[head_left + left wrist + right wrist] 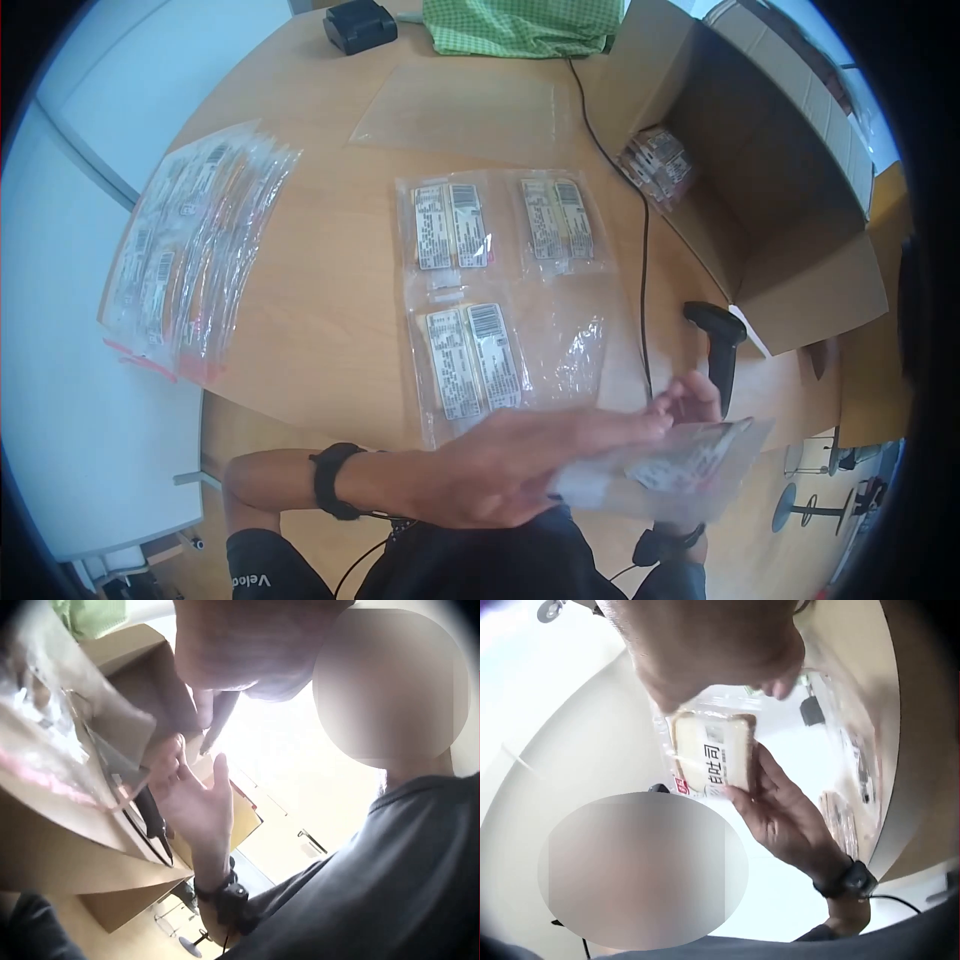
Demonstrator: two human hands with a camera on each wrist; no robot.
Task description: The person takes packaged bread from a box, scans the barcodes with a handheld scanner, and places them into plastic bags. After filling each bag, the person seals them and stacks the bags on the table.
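Observation:
My left hand grips a clear packet of sliced toast, its thumb on the front and its fingers behind in the right wrist view. In the head view the packet overhangs the table's near right edge. My right hand is at the packet's far side, thumb standing straight and fingers loosely bent; in the head view its fingertips show just above the packet. Three labelled packets lie on a clear plastic sheet on the table.
A black barcode scanner stands near the right edge. Behind it, an open cardboard box holds several packets. A pile of clear bags lies at left. A cable crosses the table; a green checked cloth is at the back.

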